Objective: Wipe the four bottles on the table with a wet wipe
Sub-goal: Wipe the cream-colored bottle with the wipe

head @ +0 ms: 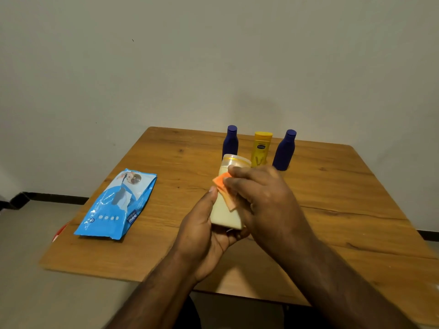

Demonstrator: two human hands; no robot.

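Note:
My left hand grips a pale cream bottle from below and the left, holding it above the wooden table. My right hand presses an orange wipe against the bottle's upper side, fingers curled over it. The bottle's clear cap points away from me. Behind it stand a dark blue bottle, a yellow bottle and a second dark blue bottle, all upright near the table's far edge.
A blue pack of wet wipes lies flat on the left part of the table. A red object shows on the floor past the table's left edge. A pale wall stands right behind the table.

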